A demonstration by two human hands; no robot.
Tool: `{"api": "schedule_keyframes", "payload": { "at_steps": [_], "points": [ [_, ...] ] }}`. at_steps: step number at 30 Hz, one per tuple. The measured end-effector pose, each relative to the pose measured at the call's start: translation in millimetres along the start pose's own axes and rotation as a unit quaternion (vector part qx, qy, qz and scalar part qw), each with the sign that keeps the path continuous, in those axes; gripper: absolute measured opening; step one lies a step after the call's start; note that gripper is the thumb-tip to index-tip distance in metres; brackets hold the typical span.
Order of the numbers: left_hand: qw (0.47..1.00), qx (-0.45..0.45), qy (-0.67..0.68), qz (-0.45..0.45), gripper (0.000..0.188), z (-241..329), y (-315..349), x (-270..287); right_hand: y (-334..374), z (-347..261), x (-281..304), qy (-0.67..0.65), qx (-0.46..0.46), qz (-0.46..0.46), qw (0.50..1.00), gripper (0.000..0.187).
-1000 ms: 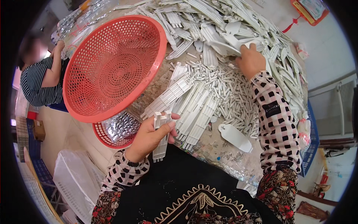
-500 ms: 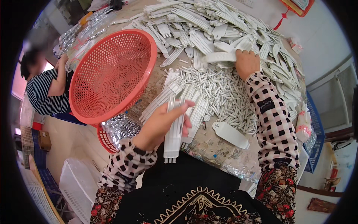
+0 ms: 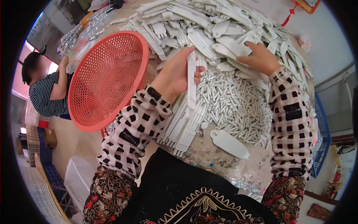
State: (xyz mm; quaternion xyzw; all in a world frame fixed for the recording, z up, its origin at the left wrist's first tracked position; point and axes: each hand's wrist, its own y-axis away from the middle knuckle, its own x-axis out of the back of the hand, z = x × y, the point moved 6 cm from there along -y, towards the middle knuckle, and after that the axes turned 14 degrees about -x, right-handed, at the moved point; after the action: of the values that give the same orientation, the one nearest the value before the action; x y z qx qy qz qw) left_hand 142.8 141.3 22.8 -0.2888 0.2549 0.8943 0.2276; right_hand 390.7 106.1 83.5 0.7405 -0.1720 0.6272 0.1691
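Note:
My left hand is closed around a long, narrow white ribbed plastic piece, which it holds upright above the table. Over at the pile of white plastic pieces, my right hand has its thumb and forefinger spread apart, beside a flat, rounded white plate. Below my left hand lies a stack of ribbed white pieces. Between the hands, a heap of small white pegs covers part of the table. One flat white plate with a tabbed end rests near the front edge.
A large red perforated basket stands tilted at the left. Beyond it, a person in a striped top sits at the table. A white crate stands on the floor at left, and a blue crate is at right.
My left hand has moved up and away with the ribbed piece, uncovering the stack. My right hand has shifted right, its fingers spreading; the curved white piece beside it no longer shows there.

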Motion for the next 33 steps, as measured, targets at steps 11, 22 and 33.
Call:
{"api": "schedule_keyframes", "payload": {
  "at_steps": [11, 22, 33],
  "points": [
    [0.950, -0.035, -0.290, -0.108, 0.026, -34.6, 57.8, 21.0, 60.0, -41.2, 8.0, 0.037, 0.143, 0.234, 0.961, 0.031],
    [0.637, -0.272, -0.709, -0.130, 0.024, -21.3, 103.7, 5.5, 200.2, -29.9, -53.0, -0.041, 0.192, -0.093, 0.976, 0.031],
    [0.414, -0.445, -0.788, -0.098, 0.026, -24.2, 117.9, 4.4, 249.4, -32.0, -57.3, 0.050, 0.225, -0.061, 0.971, 0.061]
  ]
}}
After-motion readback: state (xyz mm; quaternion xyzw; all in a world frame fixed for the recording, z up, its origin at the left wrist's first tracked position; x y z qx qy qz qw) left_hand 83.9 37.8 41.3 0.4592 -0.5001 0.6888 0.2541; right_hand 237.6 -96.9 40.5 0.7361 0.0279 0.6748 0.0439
